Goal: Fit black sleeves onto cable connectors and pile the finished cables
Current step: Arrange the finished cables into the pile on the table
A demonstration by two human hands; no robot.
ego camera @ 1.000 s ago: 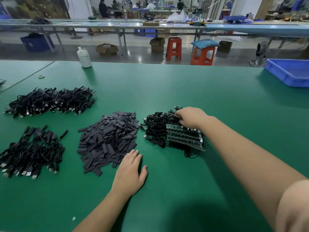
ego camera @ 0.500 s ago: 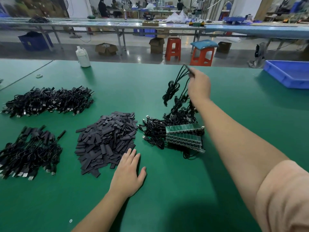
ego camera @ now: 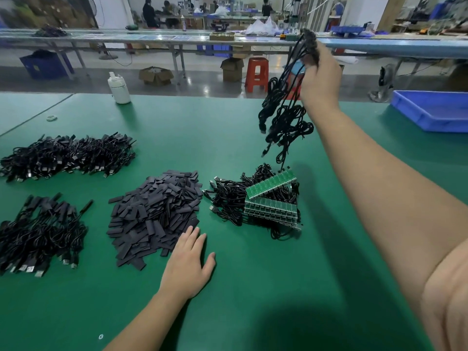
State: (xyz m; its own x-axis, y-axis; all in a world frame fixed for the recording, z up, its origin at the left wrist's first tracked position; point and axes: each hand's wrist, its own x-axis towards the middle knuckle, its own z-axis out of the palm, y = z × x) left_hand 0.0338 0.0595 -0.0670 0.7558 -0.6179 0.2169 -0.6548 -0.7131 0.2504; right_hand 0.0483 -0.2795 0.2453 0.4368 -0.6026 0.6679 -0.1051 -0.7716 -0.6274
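Note:
My right hand (ego camera: pixel 319 77) is raised high over the green table and grips a bunch of black cables (ego camera: pixel 283 115) that dangles down; its lowest strand lifts one green circuit-board strip (ego camera: pixel 271 183) at a tilt. Below lies a heap of cables with stacked green strips (ego camera: pixel 268 211). A pile of black sleeves (ego camera: pixel 154 214) sits in the middle. My left hand (ego camera: pixel 188 264) rests flat on the table just right of the sleeve pile's near edge. Two more piles of black cables lie at the left, one far (ego camera: pixel 68 155), one near (ego camera: pixel 40 231).
A white bottle (ego camera: pixel 119 87) stands at the table's far edge. A blue tray (ego camera: pixel 435 111) sits at the right. A small ring (ego camera: pixel 51 118) lies at the far left. Beyond the table are red stools, cardboard boxes and long benches with people.
My right hand took hold of a bunch of cables in the right heap and has lifted it high, pulling up one green strip. My left hand has stayed flat on the table.

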